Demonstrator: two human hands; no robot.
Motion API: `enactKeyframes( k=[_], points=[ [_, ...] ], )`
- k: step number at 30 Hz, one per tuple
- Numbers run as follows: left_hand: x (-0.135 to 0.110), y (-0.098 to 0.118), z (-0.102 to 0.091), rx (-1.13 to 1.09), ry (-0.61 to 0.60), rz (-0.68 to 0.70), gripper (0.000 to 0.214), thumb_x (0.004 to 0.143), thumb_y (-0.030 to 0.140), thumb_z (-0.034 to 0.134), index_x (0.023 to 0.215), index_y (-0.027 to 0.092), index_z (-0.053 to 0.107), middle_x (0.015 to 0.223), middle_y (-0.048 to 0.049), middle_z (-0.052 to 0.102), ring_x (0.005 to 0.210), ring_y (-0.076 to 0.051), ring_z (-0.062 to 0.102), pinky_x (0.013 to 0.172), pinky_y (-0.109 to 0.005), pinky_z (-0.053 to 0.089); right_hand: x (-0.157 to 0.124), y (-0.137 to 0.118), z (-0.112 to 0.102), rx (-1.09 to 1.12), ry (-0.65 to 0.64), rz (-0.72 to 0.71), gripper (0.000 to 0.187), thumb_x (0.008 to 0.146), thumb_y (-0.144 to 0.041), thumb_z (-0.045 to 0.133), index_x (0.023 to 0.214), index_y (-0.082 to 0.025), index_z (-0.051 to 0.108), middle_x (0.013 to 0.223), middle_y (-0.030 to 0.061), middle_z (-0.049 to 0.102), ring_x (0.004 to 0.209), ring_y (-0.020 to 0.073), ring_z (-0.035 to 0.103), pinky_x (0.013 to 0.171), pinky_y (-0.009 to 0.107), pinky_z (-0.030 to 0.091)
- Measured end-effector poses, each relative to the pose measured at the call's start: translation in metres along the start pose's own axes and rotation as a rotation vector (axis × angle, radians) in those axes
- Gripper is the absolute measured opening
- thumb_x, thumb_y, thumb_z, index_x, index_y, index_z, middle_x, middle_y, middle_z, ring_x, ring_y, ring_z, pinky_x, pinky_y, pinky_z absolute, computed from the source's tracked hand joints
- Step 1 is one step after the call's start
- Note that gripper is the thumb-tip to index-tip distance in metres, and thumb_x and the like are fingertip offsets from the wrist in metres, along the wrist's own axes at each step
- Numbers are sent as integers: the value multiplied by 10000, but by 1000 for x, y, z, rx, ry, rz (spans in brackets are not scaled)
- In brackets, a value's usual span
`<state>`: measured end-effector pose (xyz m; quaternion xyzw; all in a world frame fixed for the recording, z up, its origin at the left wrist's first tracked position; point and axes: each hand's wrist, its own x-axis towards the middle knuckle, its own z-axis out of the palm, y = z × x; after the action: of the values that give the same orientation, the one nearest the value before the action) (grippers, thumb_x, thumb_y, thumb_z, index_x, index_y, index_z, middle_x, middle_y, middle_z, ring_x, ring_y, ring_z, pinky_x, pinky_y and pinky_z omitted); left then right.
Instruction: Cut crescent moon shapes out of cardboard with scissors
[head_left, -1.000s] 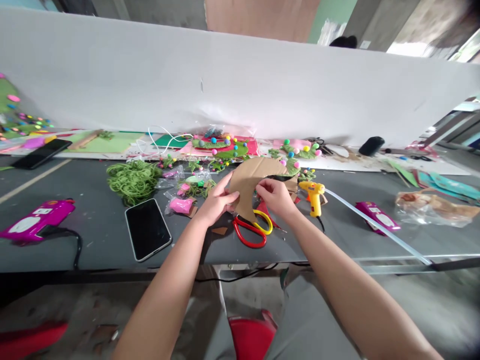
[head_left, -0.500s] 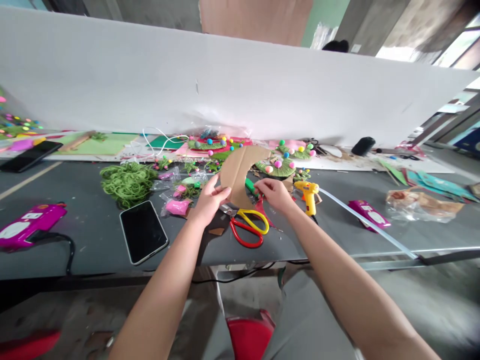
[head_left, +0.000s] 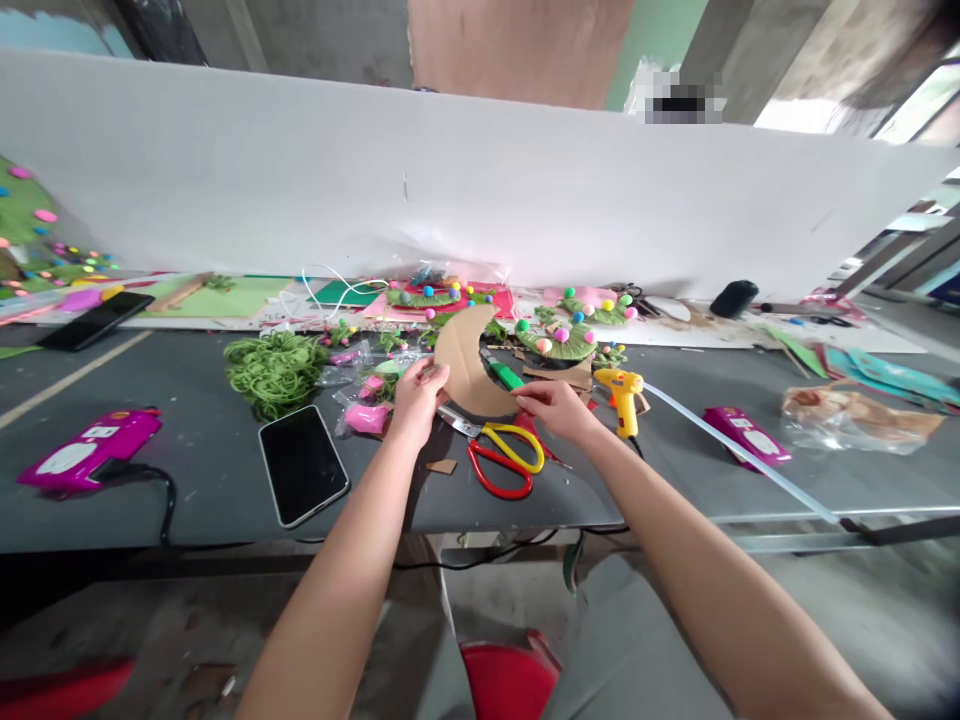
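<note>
Both my hands hold a brown cardboard crescent [head_left: 463, 362] upright above the grey table [head_left: 187, 480]. My left hand [head_left: 415, 400] pinches its left edge, thumb on the front. My right hand [head_left: 556, 408] pinches the crescent's lower right tip. Right under the cardboard lie scissors with red and yellow handles [head_left: 501, 456]. A green-handled tool [head_left: 504, 373] lies just behind the crescent. A yellow glue gun [head_left: 622, 394] stands beside my right hand.
A black phone [head_left: 303, 476] lies left of my left arm, with a pile of green cord [head_left: 274, 367] behind it. Pink glue guns [head_left: 88, 457] [head_left: 745, 432] lie at both sides. Pompom-covered green craft pieces [head_left: 564, 336] sit before the white partition [head_left: 480, 190].
The cardboard has turned and lifted: a wider piece before, it now shows as a narrow crescent held upright. A cardboard offcut now lies behind my right hand.
</note>
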<state>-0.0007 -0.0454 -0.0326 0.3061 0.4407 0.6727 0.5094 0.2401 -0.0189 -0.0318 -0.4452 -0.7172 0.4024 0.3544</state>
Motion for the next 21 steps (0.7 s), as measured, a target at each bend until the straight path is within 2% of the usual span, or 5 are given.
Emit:
enactKeyframes(
  k=[4, 7, 11, 16, 21],
  points=[
    [2, -2, -1, 64, -5, 40, 521, 596, 398, 941, 1003, 167, 712, 890, -36, 736, 785, -179, 684, 711, -293, 531, -6, -3, -5, 43, -96, 44, 300, 761, -421, 806, 864, -141, 836, 716, 43, 754, 650, 178, 646, 644, 318, 530],
    [-2, -1, -1, 82, -62, 20, 516, 601, 386, 945, 1019, 172, 732, 920, -54, 758, 789, -186, 692, 677, -280, 524, -7, -7, -9, 107, -95, 56, 344, 828, -479, 774, 935, -156, 822, 810, 67, 786, 704, 189, 692, 697, 336, 580],
    [-8, -1, -2, 112, -156, -27, 503, 625, 370, 946, 1056, 190, 758, 964, -61, 787, 802, -201, 712, 650, -283, 551, 1, -14, -16, 246, 73, 29, 521, 900, -528, 719, 1273, -164, 719, 983, 95, 792, 784, 180, 714, 747, 334, 612],
    [-9, -4, -4, 140, -210, -20, 469, 672, 361, 936, 1087, 199, 787, 1002, -68, 809, 859, -222, 740, 674, -282, 560, 14, -25, -16, 360, 219, -56, 718, 862, -591, 755, 1449, -202, 616, 975, 55, 750, 791, 187, 718, 790, 363, 630],
    [-10, -1, -2, 97, -215, -20, 459, 685, 333, 944, 1097, 193, 800, 1005, -65, 823, 848, -209, 755, 684, -268, 571, 23, -29, -8, 332, 332, -86, 539, 818, -516, 814, 1228, -175, 738, 839, 28, 713, 782, 205, 722, 844, 404, 644]
  ],
)
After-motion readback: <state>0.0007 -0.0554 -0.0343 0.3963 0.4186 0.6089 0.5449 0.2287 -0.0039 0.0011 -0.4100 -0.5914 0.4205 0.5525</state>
